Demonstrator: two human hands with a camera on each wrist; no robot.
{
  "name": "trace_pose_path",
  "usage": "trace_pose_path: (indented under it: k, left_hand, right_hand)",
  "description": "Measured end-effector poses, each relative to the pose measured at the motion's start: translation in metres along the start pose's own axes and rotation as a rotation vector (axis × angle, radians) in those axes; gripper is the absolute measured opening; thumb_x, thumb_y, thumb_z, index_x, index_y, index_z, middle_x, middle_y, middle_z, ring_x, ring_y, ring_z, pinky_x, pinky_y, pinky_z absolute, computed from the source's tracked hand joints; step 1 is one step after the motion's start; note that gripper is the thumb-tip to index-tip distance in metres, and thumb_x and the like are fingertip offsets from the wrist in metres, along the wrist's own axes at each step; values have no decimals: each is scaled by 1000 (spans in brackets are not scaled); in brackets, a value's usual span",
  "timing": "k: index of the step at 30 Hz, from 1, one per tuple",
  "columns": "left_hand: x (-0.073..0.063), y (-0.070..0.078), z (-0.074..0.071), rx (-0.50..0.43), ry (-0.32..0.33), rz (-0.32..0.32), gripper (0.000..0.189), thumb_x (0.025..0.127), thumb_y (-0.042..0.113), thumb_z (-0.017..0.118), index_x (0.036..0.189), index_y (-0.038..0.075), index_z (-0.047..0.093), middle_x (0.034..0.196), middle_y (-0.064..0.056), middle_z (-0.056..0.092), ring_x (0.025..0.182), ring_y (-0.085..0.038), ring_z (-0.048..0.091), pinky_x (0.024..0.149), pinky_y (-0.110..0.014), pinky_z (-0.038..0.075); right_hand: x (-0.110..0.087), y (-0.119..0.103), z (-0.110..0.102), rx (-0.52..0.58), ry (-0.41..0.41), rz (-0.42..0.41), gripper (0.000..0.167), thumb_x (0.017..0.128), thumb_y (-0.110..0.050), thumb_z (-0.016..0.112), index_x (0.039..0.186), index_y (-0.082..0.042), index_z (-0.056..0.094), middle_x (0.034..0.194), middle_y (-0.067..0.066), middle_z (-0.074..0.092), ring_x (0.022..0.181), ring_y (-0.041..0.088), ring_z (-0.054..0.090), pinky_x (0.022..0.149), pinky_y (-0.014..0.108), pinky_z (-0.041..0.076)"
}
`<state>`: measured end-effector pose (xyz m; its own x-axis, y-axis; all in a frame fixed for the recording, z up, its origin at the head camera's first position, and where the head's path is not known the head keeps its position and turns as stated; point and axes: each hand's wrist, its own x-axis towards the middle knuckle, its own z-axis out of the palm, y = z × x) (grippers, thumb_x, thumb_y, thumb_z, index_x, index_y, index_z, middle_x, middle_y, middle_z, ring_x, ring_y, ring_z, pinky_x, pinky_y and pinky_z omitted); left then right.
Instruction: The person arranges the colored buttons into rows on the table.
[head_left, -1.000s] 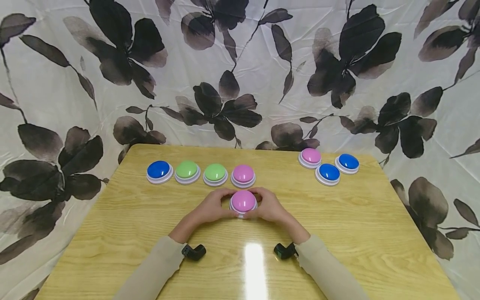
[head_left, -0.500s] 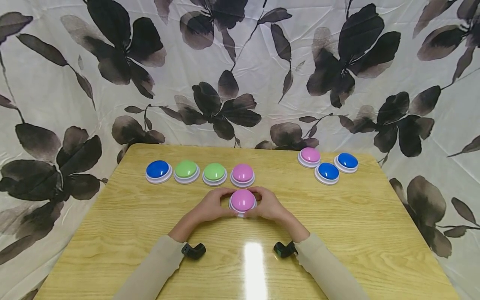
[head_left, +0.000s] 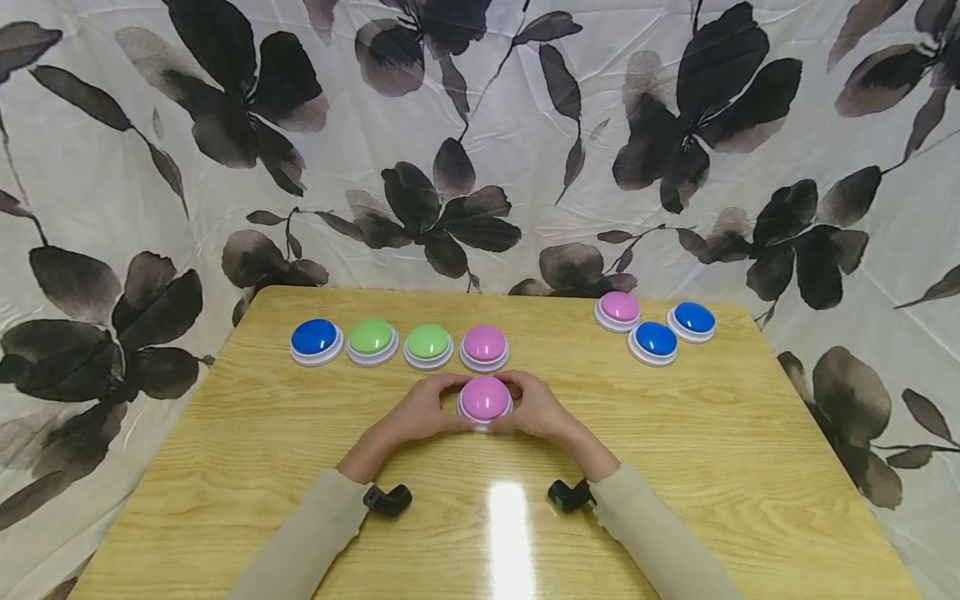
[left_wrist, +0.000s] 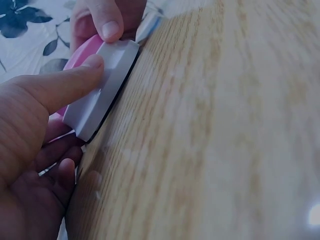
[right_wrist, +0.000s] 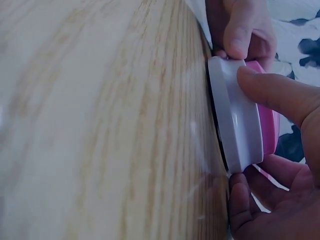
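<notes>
- Head view: left hand (head_left: 427, 410) and right hand (head_left: 538, 410) pinch one pink button (head_left: 484, 398) between them, near the middle of the tabletop (head_left: 300, 450). Just beyond it, a second pink button (head_left: 483, 343) ends a row with two green buttons (head_left: 427, 341) and a blue button (head_left: 314, 337), leaving little room on the far side. Well apart, to the right, sit a third pink button (head_left: 619, 307) and two blue buttons (head_left: 655, 338), out of the way.
- Left wrist view: left thumb (left_wrist: 75, 82) presses the white base (left_wrist: 102, 100); gripping there seems best, sparing the dome (left_wrist: 85, 51).
- Right wrist view: right thumb (right_wrist: 275, 90) mirrors this; even pressure should keep the base level. Whether it touches the tabletop, I cannot tell.
</notes>
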<state>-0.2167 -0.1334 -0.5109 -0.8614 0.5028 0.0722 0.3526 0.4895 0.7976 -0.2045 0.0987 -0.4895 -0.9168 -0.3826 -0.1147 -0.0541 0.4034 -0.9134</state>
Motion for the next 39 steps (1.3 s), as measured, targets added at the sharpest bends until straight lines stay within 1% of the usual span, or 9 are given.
trace_pose_path:
  k: [5,10,13,18,21,25,29,35,39]
  left_hand:
    - [0,0,0,10,6,-17,74,70,31,89,132,7,58,129,-4,60,121,-18,53,105,-36,38]
    - [-1,0,0,4,16,-12,77,69,31,90,132,4,57,129,-8,60,122,-23,53,105,-39,38]
    - [-2,-2,-1,-12,14,-16,79,69,32,89,134,2,55,129,-10,59,120,-24,53,100,-40,43]
    - [-5,-3,-7,-92,21,-31,77,72,27,88,136,1,53,129,-10,59,116,-23,55,89,-36,50]
    - [-6,0,-11,-124,30,-29,71,76,24,85,136,2,53,131,-12,58,114,-25,57,89,-37,51]
    - [-8,6,-15,-123,36,-31,65,81,21,81,135,1,53,131,-15,57,111,-28,58,90,-41,50]
    - [-7,15,-14,-134,48,-18,59,83,16,79,134,1,55,129,-12,58,109,-27,58,90,-43,50]
    - [5,33,-8,-148,31,56,55,84,18,78,131,-1,56,128,-14,59,109,-26,59,87,-46,50]
    - [15,42,-3,-141,22,104,52,85,20,78,129,2,59,127,-16,60,109,-25,58,87,-44,49]
  right_hand:
    - [0,1,-4,-33,-18,-23,82,64,-16,93,135,-9,53,122,7,59,108,22,56,95,42,45]
    - [-4,-1,-17,-113,2,-8,77,68,-21,90,135,-7,54,128,8,57,113,26,53,97,42,44]
    - [-8,-2,-29,-128,11,-8,70,74,-20,86,134,-5,54,131,12,55,116,30,51,99,43,43]
    - [-14,1,-58,-111,46,-13,61,82,-18,79,134,0,53,134,17,53,118,36,50,99,47,42]
    - [-19,4,-77,-121,84,-4,56,86,-20,76,133,1,53,134,19,53,120,38,49,99,48,42]
    - [-25,9,-103,-136,137,8,52,90,-20,72,132,2,53,134,22,52,120,41,48,99,50,43]
    - [-30,16,-130,-175,221,0,46,91,-19,70,130,2,55,131,23,54,118,40,50,96,49,46]
    - [-36,28,-165,-217,398,7,46,92,-21,69,127,4,56,127,24,55,115,38,51,93,47,46]
    - [-39,38,-184,-206,470,18,49,93,-24,69,129,6,54,127,26,54,115,40,50,94,46,44]
